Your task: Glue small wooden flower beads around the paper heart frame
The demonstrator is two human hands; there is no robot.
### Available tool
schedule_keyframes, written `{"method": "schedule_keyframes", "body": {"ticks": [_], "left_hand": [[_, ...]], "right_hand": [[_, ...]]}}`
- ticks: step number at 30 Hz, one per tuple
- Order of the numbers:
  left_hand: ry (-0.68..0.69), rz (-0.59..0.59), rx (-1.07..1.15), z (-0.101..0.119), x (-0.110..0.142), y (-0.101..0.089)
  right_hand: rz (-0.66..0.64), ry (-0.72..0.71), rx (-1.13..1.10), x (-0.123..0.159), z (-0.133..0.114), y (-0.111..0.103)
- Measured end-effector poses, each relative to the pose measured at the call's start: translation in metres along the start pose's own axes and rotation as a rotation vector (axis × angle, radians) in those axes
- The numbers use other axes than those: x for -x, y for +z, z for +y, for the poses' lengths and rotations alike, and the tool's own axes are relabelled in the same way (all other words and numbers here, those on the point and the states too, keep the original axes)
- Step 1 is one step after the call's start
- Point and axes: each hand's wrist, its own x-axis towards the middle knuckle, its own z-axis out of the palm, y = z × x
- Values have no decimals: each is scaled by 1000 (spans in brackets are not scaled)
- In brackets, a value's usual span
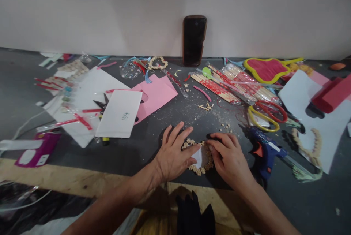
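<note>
Steadying the beaded ring (pixel 198 171) between my hands, I'm pressing with splayed left hand (pixel 171 156) and pinching with right hand (pixel 231 158).

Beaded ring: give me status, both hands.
Left hand spread, partly over beaded ring. Right hand fingertips at its upper right edge. White piece inside it. Blue glue gun close by, right.

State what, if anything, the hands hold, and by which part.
The ring of small wooden pieces: right hand pinches its upper-right edge; left hand lies across its left side.
</note>
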Motion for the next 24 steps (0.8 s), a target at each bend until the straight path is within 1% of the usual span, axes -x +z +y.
{"method": "schedule_keyframes", "body": {"ticks": [3, 6, 10, 14, 24], "left_hand": [[4, 4, 0, 0, 0, -1], [10, 6, -4, 0, 0, -1], [15, -1, -14, 0, -1, -1], [12, 9, -9, 0, -1, -1], [11, -16, 7, -1, 0, -1]], "right_hand": [[-4, 1, -2, 0, 0, 1], [18, 3, -17, 0, 3, 0], [80, 7, -18, 3, 11, -9], [75, 16, 19, 9, 16, -17], [47, 17, 6, 13, 16, -8]]}}
